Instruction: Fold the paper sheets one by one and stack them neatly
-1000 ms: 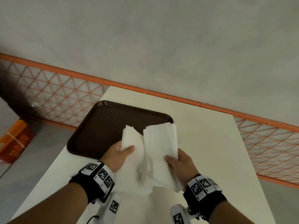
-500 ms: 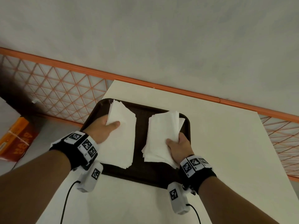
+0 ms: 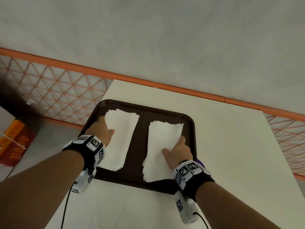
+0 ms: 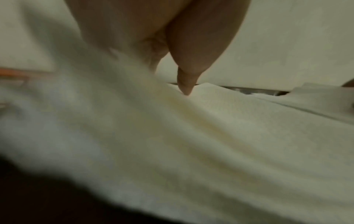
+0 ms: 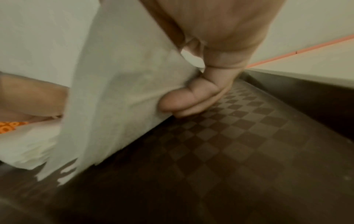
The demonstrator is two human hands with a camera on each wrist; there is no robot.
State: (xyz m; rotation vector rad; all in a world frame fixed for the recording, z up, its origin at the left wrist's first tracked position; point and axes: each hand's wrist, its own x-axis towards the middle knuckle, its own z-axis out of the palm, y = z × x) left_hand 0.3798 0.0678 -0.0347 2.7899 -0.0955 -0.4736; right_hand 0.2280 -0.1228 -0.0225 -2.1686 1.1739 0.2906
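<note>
On a brown tray (image 3: pixel 189 123) atop a pale table (image 3: pixel 231 146), each hand's grip holds a paper stack.

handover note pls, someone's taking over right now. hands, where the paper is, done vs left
Left hand: grips the outer edge of the left paper stack, thumb on top.
Right hand: grips the right paper stack at its outer edge, thumb on top, fingers curled underneath.
Both stacks sit side by side, apart, over the brown tray on the white table; whether they rest fully on the tray I cannot tell.
Done: paper is split in two stacks at the tray.
Left: I see no sheet being folded; fold sheets one by one and stack them neatly. Both stacks have uneven edges.
</note>
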